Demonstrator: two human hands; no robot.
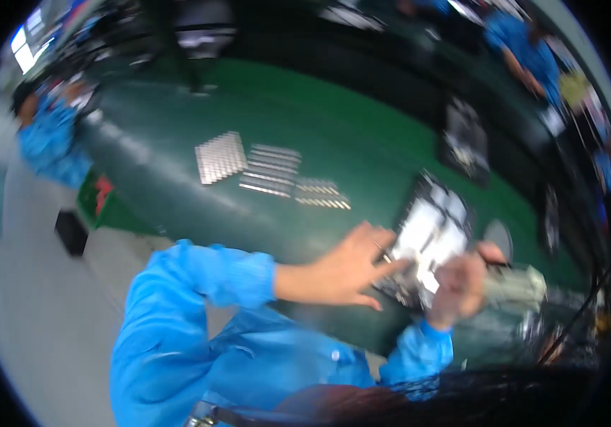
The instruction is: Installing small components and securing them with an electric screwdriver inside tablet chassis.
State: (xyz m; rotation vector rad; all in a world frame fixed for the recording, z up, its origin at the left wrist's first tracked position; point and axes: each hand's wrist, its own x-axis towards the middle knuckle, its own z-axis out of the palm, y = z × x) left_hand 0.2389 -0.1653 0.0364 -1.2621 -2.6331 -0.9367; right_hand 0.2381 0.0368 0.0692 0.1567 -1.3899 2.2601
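Note:
My left hand (pixel 348 267) reaches in from the left, its fingers spread, with the fingertips at the near left edge of a dark tray-like holder (pixel 425 186). Shiny white and silver pieces (pixel 430 220) lie on that holder; blur hides their exact kind. Over its near right corner is my right hand (pixel 460 286), smeared by motion, so whether it grips anything does not show. Just right of this hand lies a pale green bundle or block (pixel 519 286), with a round greyish disc (pixel 499 238) behind it.
Small silvery strips stand in three groups, a left block (pixel 221 158), a middle one (pixel 271 169) and a right one (pixel 323 193), on the green table (pixel 177 192). A green bin (pixel 106 203) is by the left edge. Co-workers in blue sit at left (pixel 53 146) and far right (pixel 526 53).

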